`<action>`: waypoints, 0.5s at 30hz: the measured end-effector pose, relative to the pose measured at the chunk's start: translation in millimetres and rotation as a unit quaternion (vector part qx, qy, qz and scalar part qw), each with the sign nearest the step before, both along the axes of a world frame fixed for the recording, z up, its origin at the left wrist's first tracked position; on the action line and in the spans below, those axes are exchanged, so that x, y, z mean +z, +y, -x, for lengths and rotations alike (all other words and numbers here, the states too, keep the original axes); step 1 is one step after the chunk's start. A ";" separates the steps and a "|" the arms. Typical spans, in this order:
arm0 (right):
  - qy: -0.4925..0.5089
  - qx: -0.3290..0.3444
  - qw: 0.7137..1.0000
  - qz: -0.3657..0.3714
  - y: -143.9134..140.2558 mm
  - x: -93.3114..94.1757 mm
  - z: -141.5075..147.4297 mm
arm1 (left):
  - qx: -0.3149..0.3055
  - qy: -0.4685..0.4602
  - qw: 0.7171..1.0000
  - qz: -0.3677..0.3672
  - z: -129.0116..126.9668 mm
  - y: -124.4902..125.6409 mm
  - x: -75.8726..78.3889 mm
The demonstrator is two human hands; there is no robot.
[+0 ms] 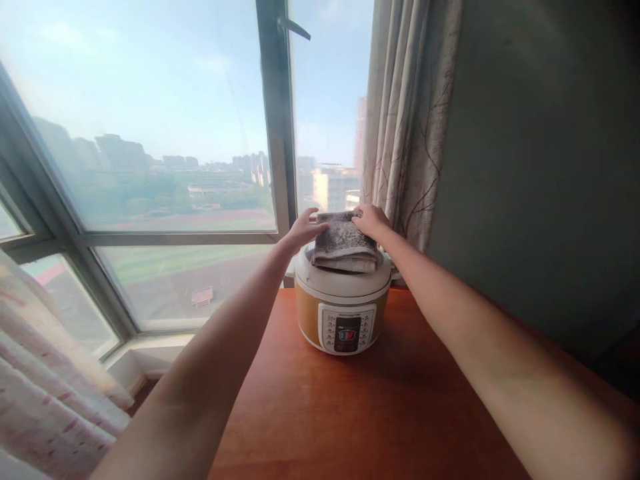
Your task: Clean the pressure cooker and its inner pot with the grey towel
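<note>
A folded grey-brown towel (345, 240) lies over the lid of a white and gold electric cooker (309, 307), which has a dark control panel on its front. At the towel's far left corner, my left hand (306, 230) grips the cloth with the thumb on top. My right hand (371, 220) pinches the far right corner, fingertips on the cloth. The towel's near edge hangs toward the front of the lid and shows several layers. It covers most of the lid's top, so the handle or valve there is hidden.
The cooker stands on a reddish-brown wooden table (320, 413). Behind and left are framed windows (277, 133). A patterned curtain (410, 120) hangs behind the cooker at right, another curtain (45, 393) at lower left. A dark wall (530, 167) bounds the right side.
</note>
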State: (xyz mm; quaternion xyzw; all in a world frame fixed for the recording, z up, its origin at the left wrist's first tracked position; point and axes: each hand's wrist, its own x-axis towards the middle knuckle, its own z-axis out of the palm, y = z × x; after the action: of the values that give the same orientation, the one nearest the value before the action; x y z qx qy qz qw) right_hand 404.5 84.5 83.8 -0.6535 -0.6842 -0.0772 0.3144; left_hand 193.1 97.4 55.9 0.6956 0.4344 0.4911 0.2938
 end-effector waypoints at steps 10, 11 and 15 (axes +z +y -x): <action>-0.102 0.079 0.992 0.007 -15.3 13.1 18.3 | 0.040 0.010 0.997 -0.058 19.8 -0.5 -22.3; -0.112 0.094 0.989 0.022 -19.0 12.6 23.2 | 0.059 0.015 0.996 -0.065 23.4 -2.4 -26.0; -0.164 0.117 0.974 0.109 -32.1 1.2 36.3 | 0.100 0.031 0.993 -0.057 35.9 -11.4 -53.1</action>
State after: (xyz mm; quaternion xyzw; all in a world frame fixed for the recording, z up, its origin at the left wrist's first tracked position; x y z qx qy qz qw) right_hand 368.2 52.3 85.0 -0.5779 -0.8022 -0.0710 0.1319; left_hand 157.2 86.1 2.8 0.6792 0.4821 0.5201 0.1892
